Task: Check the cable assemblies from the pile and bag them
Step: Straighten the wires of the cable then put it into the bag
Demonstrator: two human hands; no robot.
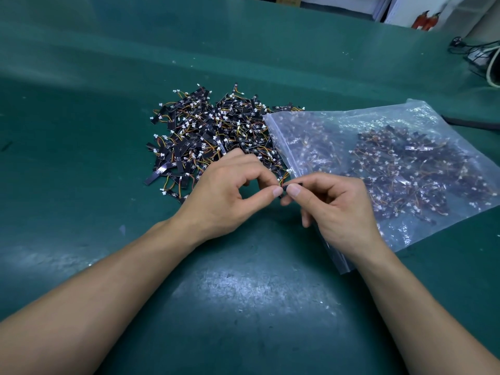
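A pile of cable assemblies, small black strips with coloured wires and white plugs, lies on the green mat just beyond my hands. A clear zip bag with many assemblies inside lies flat to the right, its zip edge toward the pile. My left hand and my right hand meet in front of the bag's mouth and pinch one cable assembly between thumbs and forefingers. Its white plug sticks up above my fingertips. My right hand lies over the bag's near corner.
The green mat covers the whole bench. Black cables and a grey device sit at the far right edge. A black strip lies behind the bag. Red objects stand beyond the bench.
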